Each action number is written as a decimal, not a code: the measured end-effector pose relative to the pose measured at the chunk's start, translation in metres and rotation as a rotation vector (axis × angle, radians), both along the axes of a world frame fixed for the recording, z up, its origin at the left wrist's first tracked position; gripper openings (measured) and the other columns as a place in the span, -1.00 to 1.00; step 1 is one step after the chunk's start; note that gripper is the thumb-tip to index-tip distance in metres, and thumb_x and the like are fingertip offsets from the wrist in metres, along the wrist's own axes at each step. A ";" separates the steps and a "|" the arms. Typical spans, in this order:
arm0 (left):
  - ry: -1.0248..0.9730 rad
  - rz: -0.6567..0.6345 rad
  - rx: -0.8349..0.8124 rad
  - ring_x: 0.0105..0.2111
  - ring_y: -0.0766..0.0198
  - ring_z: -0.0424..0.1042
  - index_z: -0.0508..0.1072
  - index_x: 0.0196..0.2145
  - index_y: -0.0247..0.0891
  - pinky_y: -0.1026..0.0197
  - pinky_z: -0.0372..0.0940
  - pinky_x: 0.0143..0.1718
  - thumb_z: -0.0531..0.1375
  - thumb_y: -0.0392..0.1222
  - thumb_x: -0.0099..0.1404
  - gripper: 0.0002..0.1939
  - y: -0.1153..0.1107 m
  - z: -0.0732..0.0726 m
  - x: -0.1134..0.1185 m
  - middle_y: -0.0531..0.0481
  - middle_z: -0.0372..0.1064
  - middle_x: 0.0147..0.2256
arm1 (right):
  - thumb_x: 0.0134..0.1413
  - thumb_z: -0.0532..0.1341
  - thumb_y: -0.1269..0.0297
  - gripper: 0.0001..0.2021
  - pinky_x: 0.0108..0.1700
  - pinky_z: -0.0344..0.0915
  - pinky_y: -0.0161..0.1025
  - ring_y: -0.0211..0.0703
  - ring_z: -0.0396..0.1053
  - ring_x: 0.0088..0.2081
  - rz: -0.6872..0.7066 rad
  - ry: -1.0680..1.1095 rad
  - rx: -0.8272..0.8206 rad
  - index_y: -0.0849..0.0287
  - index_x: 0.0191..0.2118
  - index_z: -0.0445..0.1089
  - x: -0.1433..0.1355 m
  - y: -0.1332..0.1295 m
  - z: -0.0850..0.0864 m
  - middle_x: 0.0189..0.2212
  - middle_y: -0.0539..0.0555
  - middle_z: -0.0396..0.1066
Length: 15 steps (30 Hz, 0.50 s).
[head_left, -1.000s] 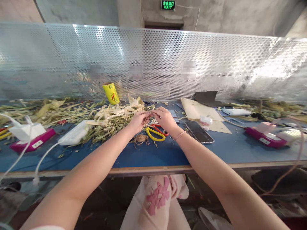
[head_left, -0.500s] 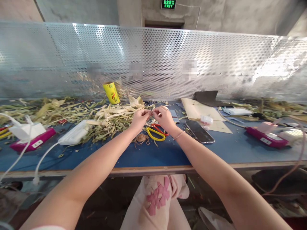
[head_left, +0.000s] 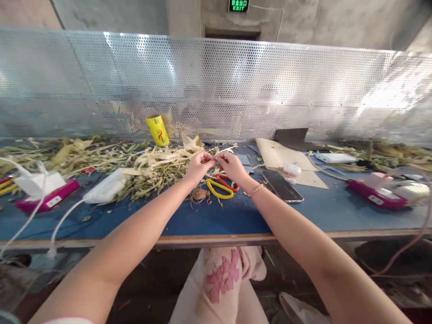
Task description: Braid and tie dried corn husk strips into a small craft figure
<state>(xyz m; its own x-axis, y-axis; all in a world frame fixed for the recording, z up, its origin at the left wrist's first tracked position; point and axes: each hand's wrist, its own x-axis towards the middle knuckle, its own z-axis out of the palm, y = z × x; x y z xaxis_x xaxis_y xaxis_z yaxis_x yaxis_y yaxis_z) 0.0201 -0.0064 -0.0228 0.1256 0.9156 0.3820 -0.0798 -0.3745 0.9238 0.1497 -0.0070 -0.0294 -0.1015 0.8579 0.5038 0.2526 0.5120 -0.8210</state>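
Nearest the worker, a small brown woven figure [head_left: 200, 194] lies on the tabletop [head_left: 219, 220]; looks mostly formed, though loose strands trail from it, so finished or not, can't tell. Just right of it, scissors with yellow handles [head_left: 221, 196] and a red-handled tool [head_left: 237, 186] lie put down, not in use. Beyond these, left hand [head_left: 197, 167] and right hand [head_left: 231, 166] meet tip to tip, both pinched narrow on a tiny piece [head_left: 215, 161], held above the tabletop; too small to identify. Work seems midway: piece is in the fingers, not set down. Large pile of dried leaf strips [head_left: 162, 166] beside the left hand, plenty of material left.

Surface: blue, littered with scraps. Left, a magenta power strip [head_left: 50, 195] with white adapter [head_left: 40, 183], and a white power bank-like block [head_left: 106, 188] touching the strips. Right, a dark-screened phone [head_left: 282, 186], small white container [head_left: 292, 170], tan sheet [head_left: 275, 153], second magenta power strip [head_left: 374, 193]. Farther back, yellow tube [head_left: 157, 131] stands tilted, black sheet [head_left: 293, 137] opposite.

Room: perforated metal screen [head_left: 216, 67] runs behind the tabletop, then concrete wall [head_left: 310, 22], green exit sign [head_left: 238, 5] up top.
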 end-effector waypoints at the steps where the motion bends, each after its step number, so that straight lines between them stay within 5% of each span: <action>1: 0.006 -0.002 0.021 -0.51 0.42 0.31 0.29 -0.54 -0.32 0.30 0.21 -0.37 0.24 -0.35 -0.13 -0.83 0.000 0.000 0.000 0.10 0.30 -0.57 | -0.03 0.06 0.36 -0.90 -0.49 0.21 -0.33 -0.34 0.18 -0.59 -0.001 0.003 0.007 0.20 -0.46 0.29 0.000 0.000 0.000 -0.62 -0.04 0.25; 15: -0.217 -0.062 -0.131 -0.56 0.44 0.34 0.26 -0.53 -0.31 0.31 0.27 -0.37 0.22 -0.25 0.03 -0.84 0.003 -0.001 0.001 0.10 0.34 -0.59 | -0.18 0.21 0.25 -0.86 -0.51 0.19 -0.34 -0.35 0.21 -0.62 -0.070 0.073 -0.052 0.19 -0.51 0.25 0.000 -0.004 0.004 -0.67 -0.08 0.27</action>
